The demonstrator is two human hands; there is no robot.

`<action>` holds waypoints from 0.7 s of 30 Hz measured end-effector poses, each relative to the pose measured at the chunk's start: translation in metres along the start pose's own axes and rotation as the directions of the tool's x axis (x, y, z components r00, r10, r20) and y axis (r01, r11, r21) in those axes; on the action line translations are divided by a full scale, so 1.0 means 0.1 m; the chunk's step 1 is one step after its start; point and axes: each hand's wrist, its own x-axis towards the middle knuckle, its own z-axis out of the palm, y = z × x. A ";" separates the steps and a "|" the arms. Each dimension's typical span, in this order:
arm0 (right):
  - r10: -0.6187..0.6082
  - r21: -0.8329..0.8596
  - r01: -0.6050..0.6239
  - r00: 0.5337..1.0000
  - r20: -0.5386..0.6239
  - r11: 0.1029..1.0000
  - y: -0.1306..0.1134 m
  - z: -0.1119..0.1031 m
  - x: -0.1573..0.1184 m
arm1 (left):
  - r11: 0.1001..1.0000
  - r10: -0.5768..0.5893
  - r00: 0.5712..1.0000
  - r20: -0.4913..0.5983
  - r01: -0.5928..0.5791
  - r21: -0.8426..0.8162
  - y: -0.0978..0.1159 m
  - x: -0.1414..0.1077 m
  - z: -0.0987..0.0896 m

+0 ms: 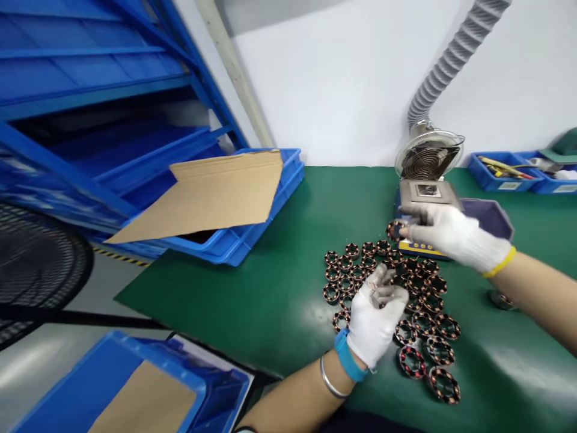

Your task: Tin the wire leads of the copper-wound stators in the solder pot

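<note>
Many ring-shaped motor stators with copper windings (440,350) lie in a loose cluster on the green table. My right hand (451,233), in a white glove with a yellow cuff, pinches one stator (393,230) at the far side of the cluster, in front of a small machine with a metal top plate (430,192). Over the middle of the cluster is my left hand (376,316), gloved in white with dark-stained fingertips. Its fingers are loosely curled and apart, with nothing seen between them. It hides some of the stators below. A blue band circles the left wrist.
A round fan-like hood (426,157) on a grey flexible duct (457,54) stands behind the machine. Blue bins (507,171) with tools sit at the back right. Cardboard (216,198) lies over a blue crate (288,177) at left. A black fan (40,264) stands far left.
</note>
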 end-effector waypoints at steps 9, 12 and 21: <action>-0.047 0.221 0.002 0.980 0.195 0.975 -0.07 0.59 -0.73 | 0.985 0.084 0.985 -0.148 -0.104 -0.135 -0.01 0.10 -0.14; 0.087 0.270 -0.170 0.953 0.292 0.948 -0.08 0.43 -0.73 | 0.985 0.044 0.994 -0.100 -0.059 -0.161 -0.07 0.09 -0.16; 0.267 0.338 -0.297 0.954 0.133 0.893 0.12 0.07 -0.43 | 0.990 -0.070 0.997 0.027 0.073 -0.121 -0.08 -0.01 -0.12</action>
